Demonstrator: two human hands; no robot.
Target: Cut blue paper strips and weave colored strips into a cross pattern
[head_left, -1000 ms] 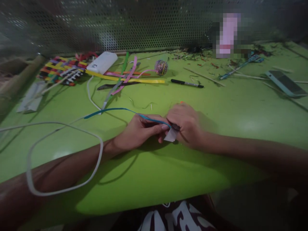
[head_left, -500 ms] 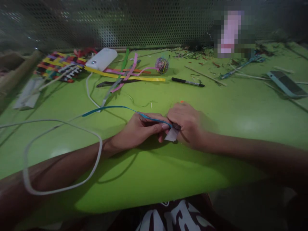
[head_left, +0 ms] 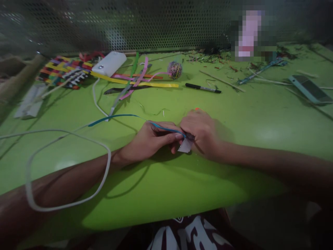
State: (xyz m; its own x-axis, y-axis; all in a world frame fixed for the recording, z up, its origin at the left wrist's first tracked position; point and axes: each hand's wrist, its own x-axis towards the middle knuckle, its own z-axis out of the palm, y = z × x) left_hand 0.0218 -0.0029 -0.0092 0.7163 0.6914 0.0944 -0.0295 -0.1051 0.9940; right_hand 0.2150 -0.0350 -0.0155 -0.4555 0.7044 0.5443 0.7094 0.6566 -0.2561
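Our left hand [head_left: 153, 139] pinches the blue strip [head_left: 114, 116] between thumb and fingers; the strip's far end arcs above the tabletop [head_left: 161, 187]. Our right hand [head_left: 201, 133], touching the left, is closed over a dark object [head_left: 190, 136], mostly hidden by our fingers, with a pale flap [head_left: 185, 145] jutting below. Beyond lie colored strips [head_left: 156, 84], a black pen [head_left: 203, 88] and a ball of tangled strands [head_left: 174, 69]. The white cable [head_left: 107, 170] runs out of view at left; pixelation hides something pink [head_left: 249, 33].
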